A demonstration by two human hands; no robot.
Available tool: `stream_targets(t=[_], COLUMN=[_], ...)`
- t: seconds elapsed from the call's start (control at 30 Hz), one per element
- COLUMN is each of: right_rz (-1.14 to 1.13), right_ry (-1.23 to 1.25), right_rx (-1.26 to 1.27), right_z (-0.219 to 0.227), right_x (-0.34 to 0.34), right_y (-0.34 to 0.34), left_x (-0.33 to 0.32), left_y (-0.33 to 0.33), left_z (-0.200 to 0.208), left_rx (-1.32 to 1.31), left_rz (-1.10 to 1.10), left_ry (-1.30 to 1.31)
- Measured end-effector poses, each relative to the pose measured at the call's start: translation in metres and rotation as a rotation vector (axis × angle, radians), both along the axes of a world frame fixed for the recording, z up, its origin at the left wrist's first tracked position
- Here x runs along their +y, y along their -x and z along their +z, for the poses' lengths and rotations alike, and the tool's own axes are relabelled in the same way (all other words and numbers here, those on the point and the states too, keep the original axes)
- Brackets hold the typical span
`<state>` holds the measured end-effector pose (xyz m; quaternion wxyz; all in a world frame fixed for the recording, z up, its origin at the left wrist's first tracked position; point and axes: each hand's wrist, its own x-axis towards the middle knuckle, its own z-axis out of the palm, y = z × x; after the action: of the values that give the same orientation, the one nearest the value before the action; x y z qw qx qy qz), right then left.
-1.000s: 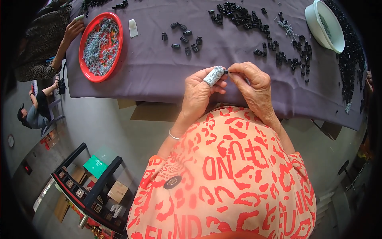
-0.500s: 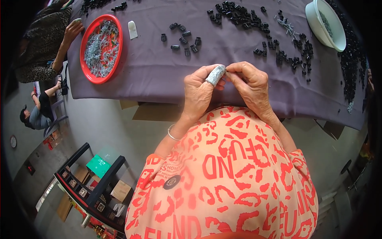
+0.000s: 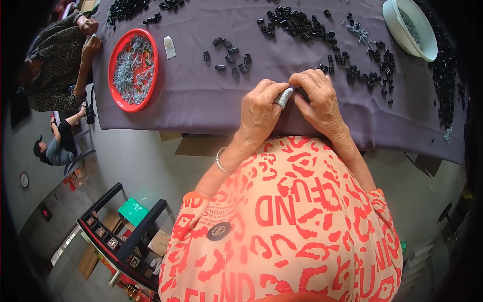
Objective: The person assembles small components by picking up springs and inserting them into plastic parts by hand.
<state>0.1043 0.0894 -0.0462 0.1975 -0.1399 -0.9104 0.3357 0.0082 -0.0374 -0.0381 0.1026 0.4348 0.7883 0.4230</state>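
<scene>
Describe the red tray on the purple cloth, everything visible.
The red tray is a shallow oval dish, plastic by its look, with a raised rim. It lies flat on the purple cloth near the table's left end, close to the front edge. A heap of small silvery metal pieces fills its middle. No hand touches it; a small white piece lies just beside it.

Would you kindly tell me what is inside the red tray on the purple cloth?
The red tray holds a heap of small silvery metal pieces covering most of its floor. Whatever lies under the heap cannot be seen.
</scene>
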Motion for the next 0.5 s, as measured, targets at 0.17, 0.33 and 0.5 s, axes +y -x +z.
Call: stream_targets(t=[0.17, 0.33, 0.5], right_rz=[0.037, 0.018, 0.000], right_ry=[0.007, -0.024, -0.040], right_rx=[0.055, 0.117, 0.182], right_z=[-0.004, -0.009, -0.012], right_x=[0.000, -0.003, -0.005], right_y=[-0.002, -0.001, -0.002], left_x=[-0.004, -0.005, -0.001], left_y=[0.008, 0.003, -0.004], left_z=[0.010, 0.012, 0.014], left_rx=[-0.355, -0.304, -0.238], left_rz=[-0.003, -0.006, 0.037], left_ry=[0.064, 0.061, 0.041])
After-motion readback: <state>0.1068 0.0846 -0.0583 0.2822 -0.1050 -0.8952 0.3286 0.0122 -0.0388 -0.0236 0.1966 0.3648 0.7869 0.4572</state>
